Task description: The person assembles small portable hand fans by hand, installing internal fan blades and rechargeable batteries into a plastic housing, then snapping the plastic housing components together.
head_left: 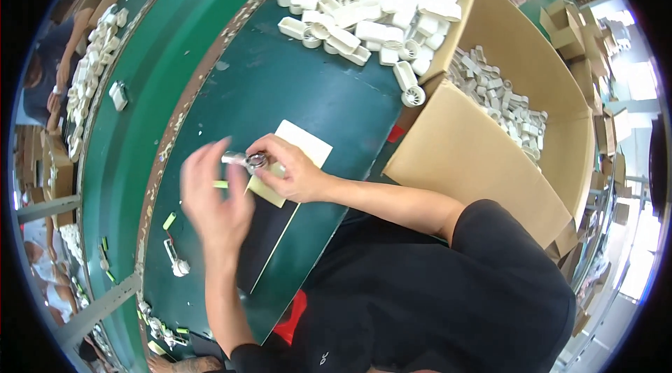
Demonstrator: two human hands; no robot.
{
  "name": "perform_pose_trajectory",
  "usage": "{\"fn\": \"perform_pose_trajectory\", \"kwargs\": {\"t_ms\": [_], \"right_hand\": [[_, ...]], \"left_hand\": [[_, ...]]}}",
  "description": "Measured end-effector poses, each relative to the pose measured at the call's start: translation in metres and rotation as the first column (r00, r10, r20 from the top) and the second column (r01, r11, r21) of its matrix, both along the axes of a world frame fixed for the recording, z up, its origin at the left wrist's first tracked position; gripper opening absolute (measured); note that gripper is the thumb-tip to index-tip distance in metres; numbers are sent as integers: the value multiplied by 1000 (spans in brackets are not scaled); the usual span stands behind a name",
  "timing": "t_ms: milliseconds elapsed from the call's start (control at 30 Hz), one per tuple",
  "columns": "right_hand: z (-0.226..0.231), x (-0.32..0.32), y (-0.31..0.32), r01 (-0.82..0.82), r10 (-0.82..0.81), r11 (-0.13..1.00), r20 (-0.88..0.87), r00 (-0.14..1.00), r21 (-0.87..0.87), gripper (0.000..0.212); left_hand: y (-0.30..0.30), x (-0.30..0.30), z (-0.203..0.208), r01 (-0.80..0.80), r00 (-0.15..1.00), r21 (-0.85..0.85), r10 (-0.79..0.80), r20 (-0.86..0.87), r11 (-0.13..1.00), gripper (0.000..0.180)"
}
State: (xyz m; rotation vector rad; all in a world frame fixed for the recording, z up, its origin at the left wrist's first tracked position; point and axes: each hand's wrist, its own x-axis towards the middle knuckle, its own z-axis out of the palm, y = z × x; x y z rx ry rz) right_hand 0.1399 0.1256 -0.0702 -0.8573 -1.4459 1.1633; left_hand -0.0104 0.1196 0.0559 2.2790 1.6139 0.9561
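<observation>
My right hand is closed around a small part with a round silver ring, pinching it between thumb and fingers. A pale stem on that part reaches toward my left hand. Motion blurs my left hand, and whether its fingers touch the stem is unclear. A yellow-green battery shows by the left fingers. Beneath my right hand lie a cream-white sheet and a dark strip on the green bench. Left of my left wrist rests a white motor-like part, wired to another battery.
White plastic shells with round grilles are heaped at the back of the bench. To the right stands an open cardboard box holding more shells. Left runs a green conveyor with a loose shell. Other people work beyond it.
</observation>
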Motion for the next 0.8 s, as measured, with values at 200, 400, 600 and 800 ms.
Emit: {"fn": "perform_pose_trajectory", "kwargs": {"t_ms": [200, 400, 600, 800], "right_hand": [[-2, -9, 0, -21, -9, 989, 198, 980, 147, 40], [-18, -20, 2, 62, -104, 970, 169, 980, 236, 35], [-6, -14, -1, 5, -80, 957, 245, 966, 291, 36], [18, -18, -9, -30, -7, 985, 210, 978, 173, 35]], "left_hand": [[77, 168, -26, 658, 745, 49, -639, -191, 752, 27], [98, 236, -78, 731, 649, 31, -681, -339, 681, 18], [79, 222, -62, 742, 644, 77, -676, -359, 666, 13], [14, 125, -5, 487, 815, 116, -498, 294, 866, 18]]}}
